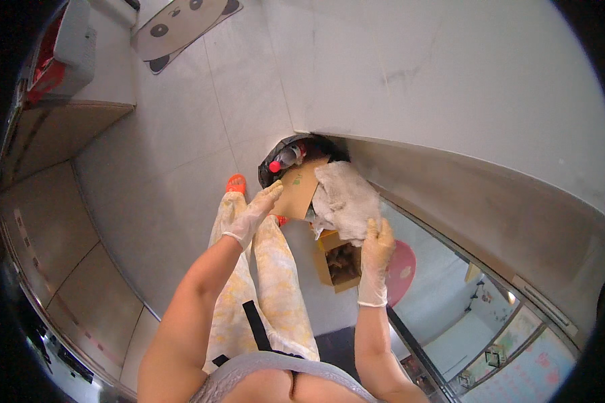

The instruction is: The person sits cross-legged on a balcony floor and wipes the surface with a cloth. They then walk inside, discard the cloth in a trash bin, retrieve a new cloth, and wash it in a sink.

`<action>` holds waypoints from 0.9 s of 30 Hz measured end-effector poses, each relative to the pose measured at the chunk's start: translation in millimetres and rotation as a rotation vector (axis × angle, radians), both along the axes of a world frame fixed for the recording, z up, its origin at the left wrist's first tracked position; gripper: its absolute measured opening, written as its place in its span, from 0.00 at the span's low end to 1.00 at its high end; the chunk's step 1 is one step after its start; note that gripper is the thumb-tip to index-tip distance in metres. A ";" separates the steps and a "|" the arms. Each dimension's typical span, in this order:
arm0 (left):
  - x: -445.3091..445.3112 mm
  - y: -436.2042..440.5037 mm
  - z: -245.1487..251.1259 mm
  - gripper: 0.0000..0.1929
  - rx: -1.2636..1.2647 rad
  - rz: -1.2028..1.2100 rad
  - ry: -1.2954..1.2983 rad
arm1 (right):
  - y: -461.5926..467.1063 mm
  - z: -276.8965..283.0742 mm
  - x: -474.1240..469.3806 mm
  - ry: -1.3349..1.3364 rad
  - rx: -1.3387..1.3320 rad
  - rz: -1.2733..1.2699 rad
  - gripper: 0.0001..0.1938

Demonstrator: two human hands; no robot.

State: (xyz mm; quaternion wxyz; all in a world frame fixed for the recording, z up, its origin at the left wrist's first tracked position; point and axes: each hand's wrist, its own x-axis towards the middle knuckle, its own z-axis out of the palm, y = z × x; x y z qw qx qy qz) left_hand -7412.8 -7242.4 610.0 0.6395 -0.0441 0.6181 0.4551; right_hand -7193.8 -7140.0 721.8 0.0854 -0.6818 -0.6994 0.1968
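Observation:
My left hand (254, 211), in a translucent glove, has its fingertips at the left edge of a flat cardboard piece (298, 189) with green printing; its hold cannot be told for certain. My right hand (377, 247), gloved the same way, grips the lower right corner of a crumpled beige cloth (347, 199). The cardboard and cloth are over a black bin bag (267, 166), where a plastic bottle (288, 157) with a red cap shows. Below the cloth stands an open cardboard box (340, 264) with brown contents.
A pink round object (402, 269) lies right of the box. A wall (459, 166) and a glass or mirror panel (443, 252) run along the right. A grey basket (75, 63) with red items is at upper left, near a panda-shaped mat (181, 30).

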 end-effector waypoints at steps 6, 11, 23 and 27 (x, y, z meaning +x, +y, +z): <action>2.0 4.7 20.3 0.23 -0.010 -0.089 0.052 | -1.2 6.5 4.1 0.236 -0.074 -0.079 0.11; 20.4 -5.5 -36.2 0.22 -0.021 -0.117 0.087 | -1.8 2.8 12.4 0.194 0.022 -0.012 0.11; 64.0 7.8 23.7 0.34 0.675 -0.378 1.039 | -7.5 5.7 22.3 0.604 -0.037 -0.290 0.13; 78.1 22.8 48.0 0.33 0.789 -0.410 1.310 | -11.1 17.0 11.1 0.720 -0.111 -0.361 0.12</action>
